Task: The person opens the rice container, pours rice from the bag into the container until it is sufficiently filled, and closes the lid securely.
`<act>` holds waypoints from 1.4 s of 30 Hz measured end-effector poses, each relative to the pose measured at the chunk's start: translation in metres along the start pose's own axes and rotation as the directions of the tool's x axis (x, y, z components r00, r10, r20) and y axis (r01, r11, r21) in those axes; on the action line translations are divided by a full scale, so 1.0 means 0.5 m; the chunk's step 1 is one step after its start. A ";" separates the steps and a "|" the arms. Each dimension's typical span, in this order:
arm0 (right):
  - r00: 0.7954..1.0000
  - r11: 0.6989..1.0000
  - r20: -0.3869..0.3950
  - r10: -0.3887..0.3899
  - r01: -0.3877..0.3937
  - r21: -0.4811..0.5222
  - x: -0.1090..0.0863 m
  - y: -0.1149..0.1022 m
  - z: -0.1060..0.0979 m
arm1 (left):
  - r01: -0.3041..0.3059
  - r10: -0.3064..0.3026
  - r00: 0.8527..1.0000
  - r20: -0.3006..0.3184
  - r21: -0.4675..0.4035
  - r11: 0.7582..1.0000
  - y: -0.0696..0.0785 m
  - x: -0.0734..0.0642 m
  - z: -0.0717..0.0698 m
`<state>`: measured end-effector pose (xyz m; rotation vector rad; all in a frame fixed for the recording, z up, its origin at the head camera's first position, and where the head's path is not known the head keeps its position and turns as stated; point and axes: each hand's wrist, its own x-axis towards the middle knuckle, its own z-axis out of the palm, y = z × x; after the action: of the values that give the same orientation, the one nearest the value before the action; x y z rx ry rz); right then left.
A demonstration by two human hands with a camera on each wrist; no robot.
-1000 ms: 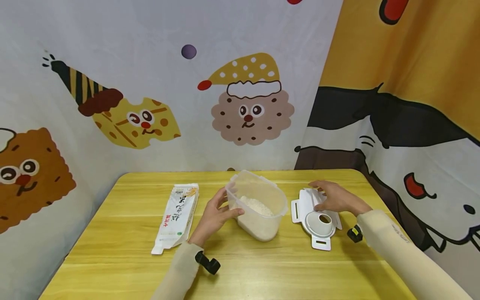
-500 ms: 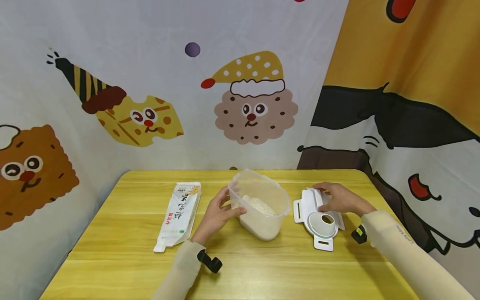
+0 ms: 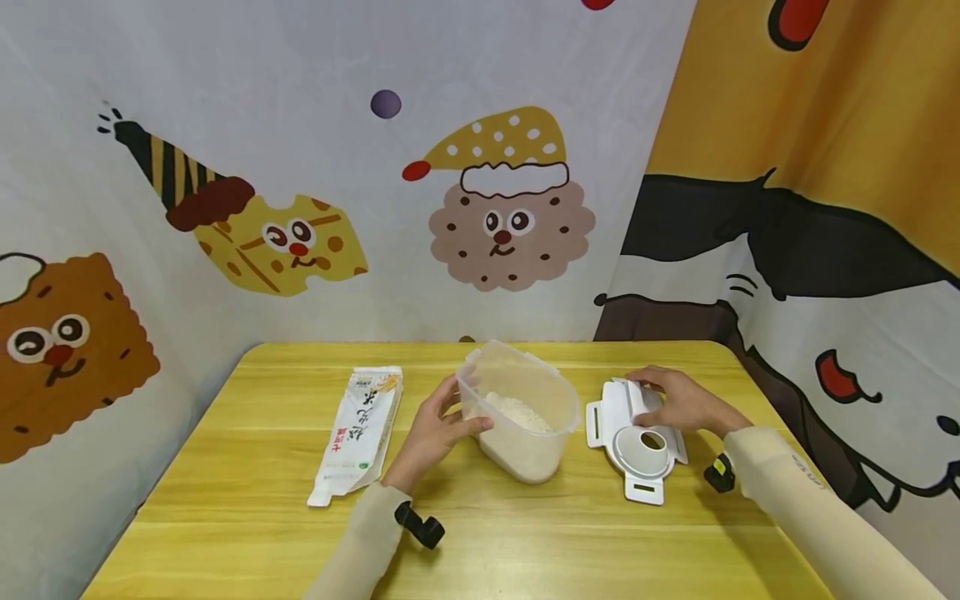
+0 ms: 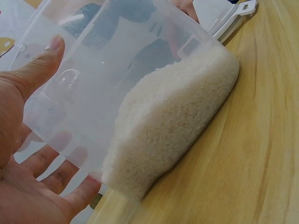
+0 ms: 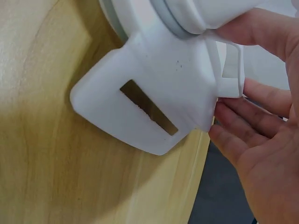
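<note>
A translucent plastic container (image 3: 553,398) stands on the table, partly filled with white rice (image 4: 163,112). My left hand (image 3: 431,435) holds its left end, thumb on the near wall and fingers round the far side. To the right lies a white plastic lid (image 3: 640,458) with slotted clip tabs and a round raised part that has a hole in it. My right hand (image 3: 684,402) pinches this lid at its far right part. In the right wrist view the thumb is at the raised part and the fingers (image 5: 233,140) are along the lid's edge.
A white rice bag (image 3: 358,433), flattened, lies left of my left hand on the yellow wooden table (image 3: 480,550). Behind the table hangs a cloth (image 3: 315,150) printed with cartoon figures. Black wrist cameras (image 3: 420,525) sit on both cuffs.
The whole view has shifted slightly as the head moved. Both hands, the container and the lid keep their places.
</note>
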<state>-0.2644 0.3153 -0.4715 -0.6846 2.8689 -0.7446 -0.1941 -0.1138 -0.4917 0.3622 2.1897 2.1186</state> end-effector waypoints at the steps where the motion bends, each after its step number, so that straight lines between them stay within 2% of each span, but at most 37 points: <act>1: 1.000 1.000 -0.002 -0.008 0.008 0.003 0.000 0.001 0.001 | 0.000 0.000 1.000 -0.001 0.000 1.000 -0.001 0.000 0.000; 15: 0.999 0.999 -0.016 -0.031 0.031 0.020 -0.013 -0.001 -0.012 | 0.010 -0.010 1.000 -0.007 -0.007 1.000 0.002 -0.001 0.001; 25: 0.992 0.995 -0.096 -0.087 0.090 0.035 -0.014 -0.023 -0.061 | 0.017 -0.017 1.000 0.000 -0.008 1.000 0.002 -0.001 0.001; 31: 0.977 0.988 -0.151 -0.150 0.153 0.010 -0.017 -0.058 -0.102 | 0.000 0.000 1.000 -0.001 0.005 1.000 0.001 0.001 -0.001; 42: 0.960 0.980 -0.202 -0.194 0.179 -0.087 -0.014 -0.138 -0.161 | -0.001 0.001 1.000 -0.001 -0.002 1.000 -0.002 0.001 -0.002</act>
<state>-0.2470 0.3001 -0.3680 -0.9513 3.0636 -0.7893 -0.1950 -0.1145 -0.4925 0.3625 2.1879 2.1223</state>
